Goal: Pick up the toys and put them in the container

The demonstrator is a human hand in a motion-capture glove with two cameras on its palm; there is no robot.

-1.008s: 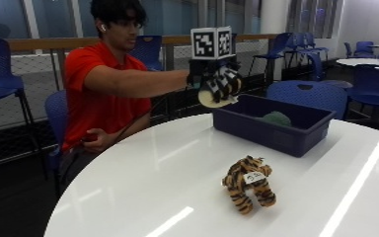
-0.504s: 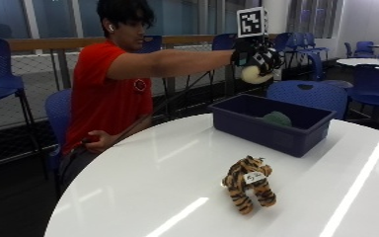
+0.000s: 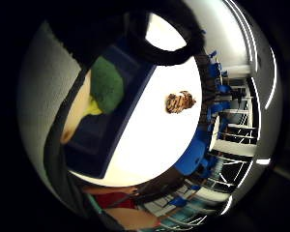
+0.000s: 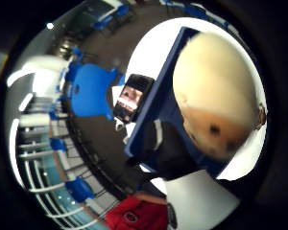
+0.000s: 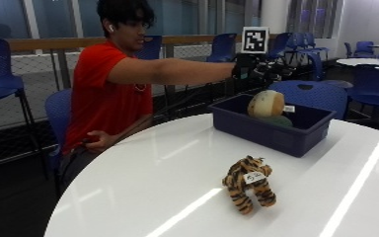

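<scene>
Cream plush toy (image 5: 266,102) is out of the right hand (image 5: 255,69) now. Half a second ago it was still gripped up high over the bin; in the outside view it now sits below the glove, inside the rim of the blue container (image 5: 268,129), apparently mid-drop or just landing on the green toy (image 5: 278,120) already in there. Thumb-side palm view agrees: the cream toy fills the picture close under the palm with the container wall behind it, nothing wrapped round it.

Hands: the gloved right hangs above the container's far side, arm stretched out, holding nothing. How far the fingers are spread I can't tell from here; they read as let go rather than curled. Bare left hand is down by the person's lap at the near-left edge, not involved.

Means for the task: second toy is as good as in, my read. One left out: the tiger toy (image 5: 248,183), lying on the white counter (image 5: 143,187) near the camera, well apart from the container and nearer than it.

Next should be bringing the hand back toward the near side for the tiger. It lies on open counter, so the approach looks unobstructed.
</scene>
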